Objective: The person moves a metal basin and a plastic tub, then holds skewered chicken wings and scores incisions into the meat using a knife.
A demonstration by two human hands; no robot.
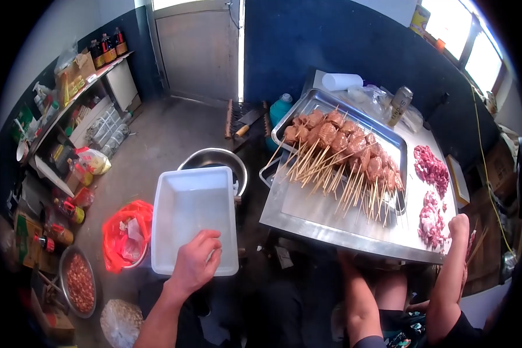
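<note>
My left hand (197, 260) is over the near part of a white plastic tub (194, 223), its fingers loosely curled and slightly apart, with nothing visible in them. My right forearm (361, 307) reaches up to the near edge of the metal table (307, 206), where the hand is hidden. On that table a metal tray (401, 152) holds many skewers of reddish-brown meat (339, 139), their sticks pointing toward me. Raw meat in red (431, 165) and pink (431, 220) piles lies farther right.
A co-worker's raised hand (459, 225) is at the table's right corner. Behind the tub stands a steel basin (217, 155). To its left are a red-bag-lined bucket (127, 235) and a bowl of chopped pieces (80, 281). A knife (246, 123) rests on a rack beyond.
</note>
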